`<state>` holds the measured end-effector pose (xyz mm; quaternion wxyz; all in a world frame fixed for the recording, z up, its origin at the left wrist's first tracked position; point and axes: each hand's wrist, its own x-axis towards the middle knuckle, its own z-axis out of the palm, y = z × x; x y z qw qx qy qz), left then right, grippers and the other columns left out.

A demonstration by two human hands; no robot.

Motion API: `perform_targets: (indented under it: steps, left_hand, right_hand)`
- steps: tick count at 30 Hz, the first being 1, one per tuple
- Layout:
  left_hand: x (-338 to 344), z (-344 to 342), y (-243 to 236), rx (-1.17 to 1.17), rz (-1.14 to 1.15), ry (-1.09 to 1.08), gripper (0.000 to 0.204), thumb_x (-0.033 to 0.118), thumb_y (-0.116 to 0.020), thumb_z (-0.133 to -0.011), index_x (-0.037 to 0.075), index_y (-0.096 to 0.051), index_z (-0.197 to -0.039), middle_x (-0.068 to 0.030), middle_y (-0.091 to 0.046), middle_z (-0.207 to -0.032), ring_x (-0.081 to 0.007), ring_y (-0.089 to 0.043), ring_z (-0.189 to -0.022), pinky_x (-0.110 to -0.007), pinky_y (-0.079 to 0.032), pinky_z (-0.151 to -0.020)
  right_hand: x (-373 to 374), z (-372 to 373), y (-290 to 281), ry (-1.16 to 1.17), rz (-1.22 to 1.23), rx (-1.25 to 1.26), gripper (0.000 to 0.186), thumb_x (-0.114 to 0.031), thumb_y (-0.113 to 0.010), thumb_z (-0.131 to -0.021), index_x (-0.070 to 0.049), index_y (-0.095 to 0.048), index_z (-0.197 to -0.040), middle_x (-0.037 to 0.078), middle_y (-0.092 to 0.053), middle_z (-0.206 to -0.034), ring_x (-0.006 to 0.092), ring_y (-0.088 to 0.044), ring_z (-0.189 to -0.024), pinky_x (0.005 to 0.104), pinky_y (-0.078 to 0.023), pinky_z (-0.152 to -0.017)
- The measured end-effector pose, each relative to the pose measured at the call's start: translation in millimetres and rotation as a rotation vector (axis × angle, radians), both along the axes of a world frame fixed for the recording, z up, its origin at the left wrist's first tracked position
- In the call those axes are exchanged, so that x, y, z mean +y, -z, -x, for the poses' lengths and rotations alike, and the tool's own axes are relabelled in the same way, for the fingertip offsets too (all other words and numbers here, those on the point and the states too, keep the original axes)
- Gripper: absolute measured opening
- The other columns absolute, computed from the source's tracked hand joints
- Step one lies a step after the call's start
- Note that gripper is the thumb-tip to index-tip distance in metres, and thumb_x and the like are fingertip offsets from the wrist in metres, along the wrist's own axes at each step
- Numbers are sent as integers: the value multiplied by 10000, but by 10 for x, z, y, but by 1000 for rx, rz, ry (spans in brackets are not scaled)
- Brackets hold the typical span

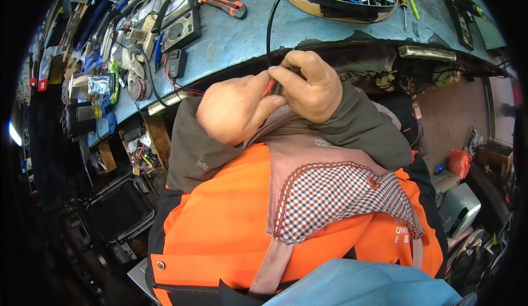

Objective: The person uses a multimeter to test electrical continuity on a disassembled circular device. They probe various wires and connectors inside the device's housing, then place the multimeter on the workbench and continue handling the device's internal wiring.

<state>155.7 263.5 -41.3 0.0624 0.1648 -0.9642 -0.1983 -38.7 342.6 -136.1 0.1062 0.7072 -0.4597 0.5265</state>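
Observation:
My left hand (231, 108) and my right hand (313, 83) meet in front of my chest, just off the near edge of the bench. Fingers of the left hand close round a slim red piece (268, 89) that looks like a test probe, mostly hidden. A black cable (270, 31) drops over the bench edge to the pinched fingertips of my right hand; its end is covered. At its other end, the cable enters an opened black housing (330, 10) with coloured wires inside. A red lead (168, 70) runs from beside a small black meter (176, 64) towards my left hand.
The blue bench (242, 36) carries an orange-and-black utility knife (223, 4), an analogue meter (181, 31) and piled tools at left. Right of the housing lie a yellow-handled screwdriver (403, 0) and a green pen (414, 9). A red bag (458, 163) sits at right.

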Motion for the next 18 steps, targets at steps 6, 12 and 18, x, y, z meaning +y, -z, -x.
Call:
perform_targets:
  steps: [6,12,18]
  left_hand:
    - [-390,-540,-289,119,-797,398,169,139,-739,-978,-29,-757,-989,-127,-743,-920,-244,-697,-807,-337,-536,-744]
    - [-457,-648,1250,-368,-745,-238,304,271,-643,-1059,-15,-729,-999,-105,-677,-803,-206,-634,-765,-390,-519,-723]
    - [-952,-512,3816,69,-247,-225,619,361,-686,-1022,43,-532,-1530,-231,-725,-1233,-362,-707,-1110,-425,-541,-968]
  right_hand:
    - [16,91,-8,5,95,-247,266,36,-757,-828,-19,-585,-1024,143,-594,-867,336,-626,-644,388,-538,-574]
    - [-4,78,14,-12,-10,-339,235,20,-749,-854,-8,-565,-997,152,-580,-841,345,-614,-628,404,-518,-558]
    - [7,61,-29,-81,-43,-295,262,-3,-768,-850,-10,-582,-1034,131,-592,-831,335,-642,-639,407,-509,-541]
